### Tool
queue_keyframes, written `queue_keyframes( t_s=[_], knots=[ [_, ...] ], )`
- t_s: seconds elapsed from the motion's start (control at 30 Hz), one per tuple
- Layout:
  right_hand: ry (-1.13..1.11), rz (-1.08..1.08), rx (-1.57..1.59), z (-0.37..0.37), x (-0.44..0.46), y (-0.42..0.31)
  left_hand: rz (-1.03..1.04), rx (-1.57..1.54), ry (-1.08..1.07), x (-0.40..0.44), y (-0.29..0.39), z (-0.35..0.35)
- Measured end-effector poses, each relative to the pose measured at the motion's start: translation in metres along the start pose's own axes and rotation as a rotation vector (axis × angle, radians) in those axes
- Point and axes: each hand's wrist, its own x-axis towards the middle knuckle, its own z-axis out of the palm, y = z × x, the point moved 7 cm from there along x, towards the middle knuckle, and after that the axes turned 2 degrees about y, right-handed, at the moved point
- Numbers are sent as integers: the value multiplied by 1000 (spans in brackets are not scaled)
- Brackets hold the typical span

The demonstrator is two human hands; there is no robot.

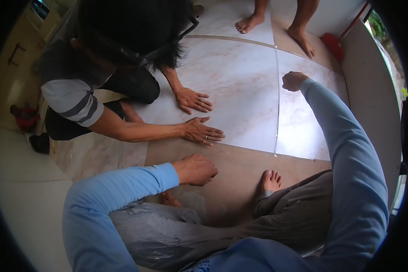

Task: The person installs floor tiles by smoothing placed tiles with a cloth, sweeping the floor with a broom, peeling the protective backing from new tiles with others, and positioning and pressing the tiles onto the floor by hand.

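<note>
My left hand (196, 170) is curled into a fist above the bare brown floor (240, 165), just short of the tile edge, and nothing shows in it. My right hand (294, 81), also closed with no object visible, is at the narrower glossy tile (306, 122) on the right; whether it touches the surface I cannot tell. Left of that tile lies a large white marbled tile (240, 90), with a thin joint (277, 104) between them. A co-worker's two hands (199, 130) lie flat, fingers spread, on the large tile's left part.
The co-worker (77, 97) crouches at the left, leaning over the tile. Another person's bare feet (249, 23) stand at the far side. A red object (333, 46) rests by the right wall (371, 77). My own bare foot (272, 180) is near the tile's front edge.
</note>
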Motion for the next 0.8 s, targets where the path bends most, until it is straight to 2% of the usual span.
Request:
queue_keyframes(
  t_s=[0.5,0.8],
  knots=[
    [2,29,11,20,10,16,69,-47,55,3,4,-22],
    [-28,78,63,36,-5,18,-76,-139,161,13,8,-48]
  ],
)
